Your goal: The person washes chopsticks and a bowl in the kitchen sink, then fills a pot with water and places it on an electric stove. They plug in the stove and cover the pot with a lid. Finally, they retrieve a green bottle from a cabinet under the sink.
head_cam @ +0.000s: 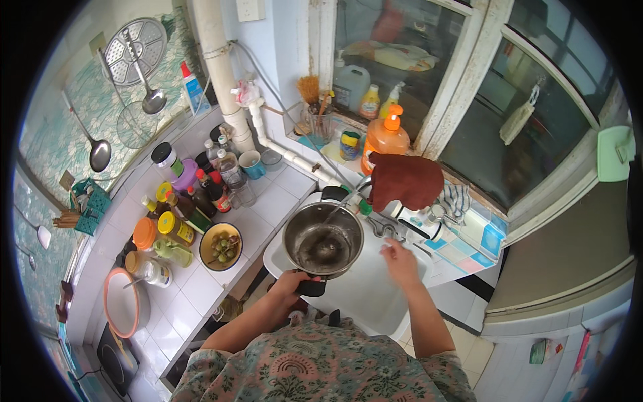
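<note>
A round stainless steel pot (pixel 323 241) with dark handles is held over the white sink (pixel 371 306), towards its left side. My left hand (pixel 293 285) grips the pot's near handle. Water runs from the faucet (pixel 354 193) into the pot, and some water lies in its bottom. To the right of the pot my right hand (pixel 399 259) hangs over the sink, fingers slightly bent, with nothing seen in it. A dark red cloth (pixel 407 181) is draped near the faucet, behind the sink.
Left on the tiled counter (pixel 193 284) stand a yellow bowl of small green fruits (pixel 220 246), sauce bottles (pixel 213 191), jars and a pink-rimmed basin (pixel 125 302). An orange pump bottle (pixel 386 138) stands by the window; a striped cloth (pixel 456 202) lies right of the red one.
</note>
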Available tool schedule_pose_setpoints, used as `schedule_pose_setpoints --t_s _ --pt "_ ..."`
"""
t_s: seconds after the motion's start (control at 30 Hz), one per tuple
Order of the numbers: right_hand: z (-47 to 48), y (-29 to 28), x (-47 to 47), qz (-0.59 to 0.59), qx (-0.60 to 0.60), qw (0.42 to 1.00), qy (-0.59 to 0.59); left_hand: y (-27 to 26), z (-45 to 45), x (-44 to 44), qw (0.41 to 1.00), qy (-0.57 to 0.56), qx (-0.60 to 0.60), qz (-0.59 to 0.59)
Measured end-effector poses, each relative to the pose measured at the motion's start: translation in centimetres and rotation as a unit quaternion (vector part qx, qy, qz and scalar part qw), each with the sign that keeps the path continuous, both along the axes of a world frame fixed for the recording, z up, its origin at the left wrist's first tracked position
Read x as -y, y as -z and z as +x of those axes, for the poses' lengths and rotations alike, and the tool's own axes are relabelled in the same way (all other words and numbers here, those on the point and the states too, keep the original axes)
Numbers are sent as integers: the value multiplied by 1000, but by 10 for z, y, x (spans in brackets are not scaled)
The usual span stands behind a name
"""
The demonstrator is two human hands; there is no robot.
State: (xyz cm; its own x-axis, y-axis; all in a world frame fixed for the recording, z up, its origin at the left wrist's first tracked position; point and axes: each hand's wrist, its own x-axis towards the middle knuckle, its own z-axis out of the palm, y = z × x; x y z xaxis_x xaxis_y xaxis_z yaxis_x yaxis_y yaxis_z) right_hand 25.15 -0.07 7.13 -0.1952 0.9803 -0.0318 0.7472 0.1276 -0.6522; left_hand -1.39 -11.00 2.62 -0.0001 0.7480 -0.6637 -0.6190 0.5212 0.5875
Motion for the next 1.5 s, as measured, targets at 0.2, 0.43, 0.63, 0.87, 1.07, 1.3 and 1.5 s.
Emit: schedule_pose_setpoints --t_s 0.2,0.43,0.63,0.87,1.07,1.3,1.5 --pt "53 -33 -39 351 135 923 84 -19 6 -3 998 -54 14 11" --pt "81 -1 -90 288 216 927 103 -24 16 -15 996 -64 58 7" --pt "85 7 -91 284 173 940 75 -22 19 -17 995 -89 38 11" --pt "87 6 -102 249 175 948 87 9 13 -16 995 -93 41 13" --pt "81 12 -110 237 236 933 132 34 4 -11 993 -104 9 -54" --pt "82 11 -110 215 240 938 125 60 0 -3 988 -111 22 -105" --pt "87 15 -112 204 249 940 116 90 -5 1 991 -86 30 -98"
